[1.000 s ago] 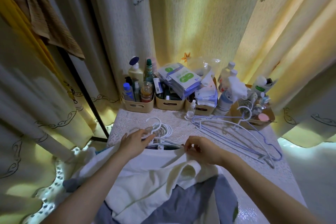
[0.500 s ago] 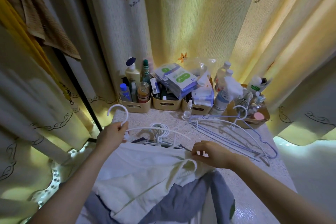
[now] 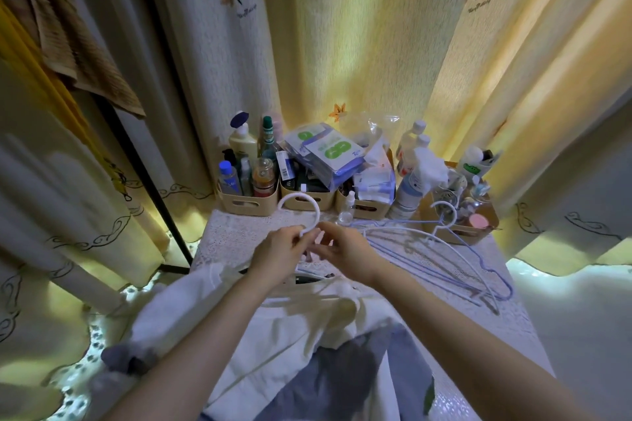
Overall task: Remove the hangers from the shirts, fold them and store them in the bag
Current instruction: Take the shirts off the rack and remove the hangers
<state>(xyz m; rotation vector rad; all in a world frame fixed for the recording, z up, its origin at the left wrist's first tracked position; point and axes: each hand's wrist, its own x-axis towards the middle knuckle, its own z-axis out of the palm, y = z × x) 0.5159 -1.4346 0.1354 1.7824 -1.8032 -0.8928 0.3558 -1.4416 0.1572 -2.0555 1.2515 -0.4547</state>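
A cream-white shirt [image 3: 273, 328] lies bunched on the near part of the table, over a grey-blue garment [image 3: 342, 383]. Above its collar a white plastic hanger [image 3: 301, 205] is lifted, hook upward. My left hand [image 3: 278, 251] grips the hanger at the base of its hook. Close beside it, my right hand [image 3: 345, 249] has its fingers curled at the same neck of the hanger. Whether the hanger's arms are still inside the shirt is hidden by my hands. No bag is in view.
Several white and blue wire hangers [image 3: 441, 256] lie on the lace-covered table [image 3: 225, 236] to the right. Beige bins [image 3: 246, 203] full of bottles and packets line the table's far edge. Curtains [image 3: 359, 44] hang all around; a black rack pole [image 3: 143, 164] stands left.
My left hand has carried the white hanger from the left to the middle, above the collar. My right hand has let go of the shirt's collar and come up to the hanger's neck.
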